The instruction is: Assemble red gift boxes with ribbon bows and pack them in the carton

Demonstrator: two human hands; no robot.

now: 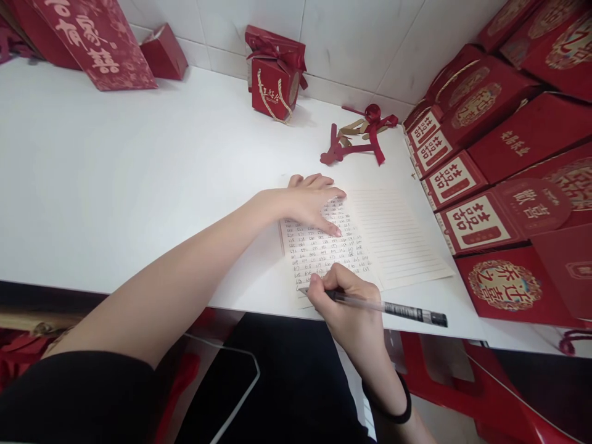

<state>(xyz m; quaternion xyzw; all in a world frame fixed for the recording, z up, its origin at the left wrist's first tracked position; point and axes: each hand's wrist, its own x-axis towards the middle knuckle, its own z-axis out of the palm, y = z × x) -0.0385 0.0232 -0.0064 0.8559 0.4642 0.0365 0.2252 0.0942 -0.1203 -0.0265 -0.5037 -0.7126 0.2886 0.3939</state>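
A lined notebook (pixel 393 237) lies open near the front edge of the white table (pixel 115 179). Its left page is filled with rows of small handwriting. My left hand (pixel 312 200) rests flat on the top of that page, fingers stretched out and apart. My right hand (pixel 345 305) is closed round a black pen (pixel 398 308), whose tip touches the bottom of the written page. A black band sits on my right wrist.
Stacked red gift boxes (pixel 467 219) with gold characters crowd the right side. A red gift bag (pixel 275 77) with a rope handle stands by the tiled wall. Loose red ribbon pieces (pixel 358 139) lie behind the notebook. More red bags (pixel 99 40) lean at the back left.
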